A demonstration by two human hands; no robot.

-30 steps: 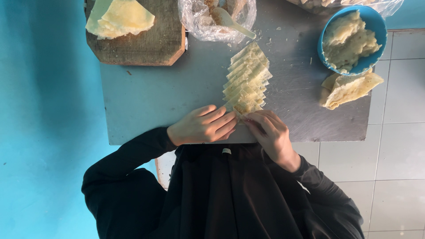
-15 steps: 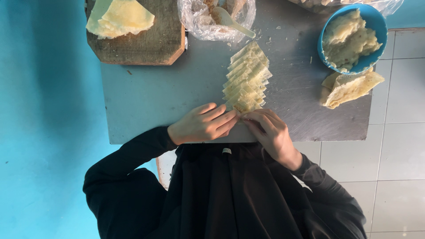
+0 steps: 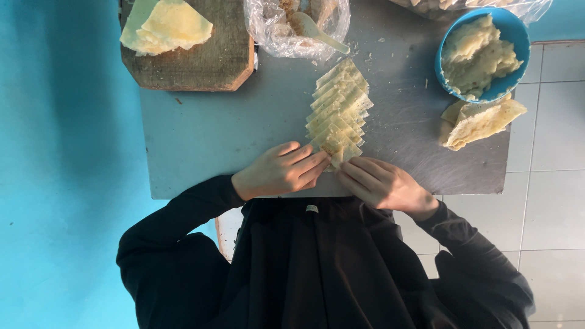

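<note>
Both hands are meeting at the near end of a row of folded pastry triangles point(image 3: 339, 113) lying mid-worktop point(image 3: 201, 146). The row's long axis is running from the person toward the far edge, tilting slightly right. Left hand point(image 3: 281, 170) & right hand point(image 3: 381, 183) fingers are pinching the nearest piece. Blue bowl point(image 3: 509, 30) is sitting far right.

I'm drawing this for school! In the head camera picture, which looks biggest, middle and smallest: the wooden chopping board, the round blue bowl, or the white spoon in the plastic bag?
1. Wooden chopping board, though cut off at the frame's top.
2. Round blue bowl.
3. White spoon.
</note>
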